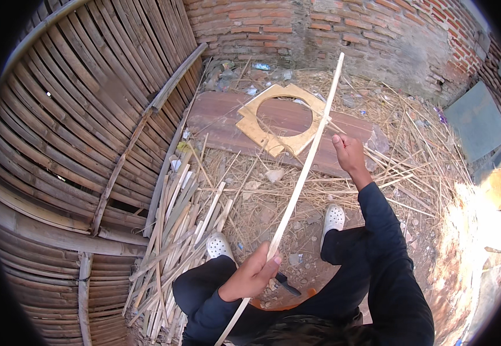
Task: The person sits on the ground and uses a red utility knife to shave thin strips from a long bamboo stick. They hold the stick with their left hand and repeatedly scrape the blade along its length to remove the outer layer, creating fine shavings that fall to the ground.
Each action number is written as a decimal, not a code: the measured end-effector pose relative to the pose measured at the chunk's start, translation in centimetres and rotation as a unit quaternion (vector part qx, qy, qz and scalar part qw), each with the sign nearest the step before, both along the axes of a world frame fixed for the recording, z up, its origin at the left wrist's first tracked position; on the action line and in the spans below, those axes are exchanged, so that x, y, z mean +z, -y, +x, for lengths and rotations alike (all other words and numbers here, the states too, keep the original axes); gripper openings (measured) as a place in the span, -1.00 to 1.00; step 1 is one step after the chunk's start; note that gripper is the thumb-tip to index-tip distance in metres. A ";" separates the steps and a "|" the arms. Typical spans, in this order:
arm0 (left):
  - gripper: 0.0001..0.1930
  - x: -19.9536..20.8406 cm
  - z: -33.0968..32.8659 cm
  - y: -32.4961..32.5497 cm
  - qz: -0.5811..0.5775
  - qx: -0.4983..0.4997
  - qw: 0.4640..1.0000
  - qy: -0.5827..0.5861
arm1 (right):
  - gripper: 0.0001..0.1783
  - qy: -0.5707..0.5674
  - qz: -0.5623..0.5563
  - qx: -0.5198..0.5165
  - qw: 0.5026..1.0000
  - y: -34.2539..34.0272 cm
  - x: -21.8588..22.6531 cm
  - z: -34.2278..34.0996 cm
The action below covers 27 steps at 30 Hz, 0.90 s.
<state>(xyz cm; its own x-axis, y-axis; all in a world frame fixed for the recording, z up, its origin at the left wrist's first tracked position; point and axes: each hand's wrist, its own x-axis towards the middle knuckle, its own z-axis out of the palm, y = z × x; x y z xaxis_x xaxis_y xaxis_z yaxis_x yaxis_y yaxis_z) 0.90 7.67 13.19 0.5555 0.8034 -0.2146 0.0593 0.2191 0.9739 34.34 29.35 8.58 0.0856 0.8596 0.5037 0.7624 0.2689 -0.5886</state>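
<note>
A long pale bamboo strip (299,190) slants across the middle, its far end raised toward the brick wall. Low in the view, my left hand (253,274) is closed around the strip near its lower end. My right hand (350,154) is a closed fist, thumb up, a little to the right of the strip's upper half and apart from it. A thin stick shows between that fist and the strip; whether my fingers hold it, I cannot tell. Between my legs lies a dark, blade-like tool (286,284), partly hidden.
Cut bamboo strips (172,242) lie heaped at my left, beside a bamboo slat wall (71,132). Ahead, a square wooden piece with a round hole (249,127) rests on a brown board (216,115). Shavings cover the ground before a brick wall (250,26). A grey panel (478,121) leans at right.
</note>
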 end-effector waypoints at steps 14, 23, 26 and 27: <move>-0.84 -1.9 -2.3 10.5 0.020 -0.156 0.987 -0.017 | -0.28 -0.180 0.079 -0.126 0.972 -1.8 -2.9 11.3; -0.85 2.2 -4.4 18.1 -0.185 -0.030 0.982 -0.025 | -0.17 -0.294 -0.317 -0.252 0.866 1.1 -11.5 20.9; -0.83 1.6 -4.8 14.0 -0.097 0.053 0.994 0.000 | -0.22 0.118 -0.715 -0.066 0.686 2.6 -13.3 18.6; -0.83 0.8 -4.8 14.4 -0.107 0.028 0.994 -0.021 | -0.23 0.087 -0.732 -0.016 0.676 2.7 -11.5 15.4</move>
<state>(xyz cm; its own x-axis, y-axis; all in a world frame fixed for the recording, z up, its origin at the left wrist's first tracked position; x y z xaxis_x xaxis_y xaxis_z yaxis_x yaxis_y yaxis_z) -3.91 -6.77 14.02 0.4982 0.7662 -0.4058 0.0814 0.4246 0.9017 49.79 26.66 -2.91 0.1640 0.4473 -0.8792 0.8458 -0.5225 -0.1080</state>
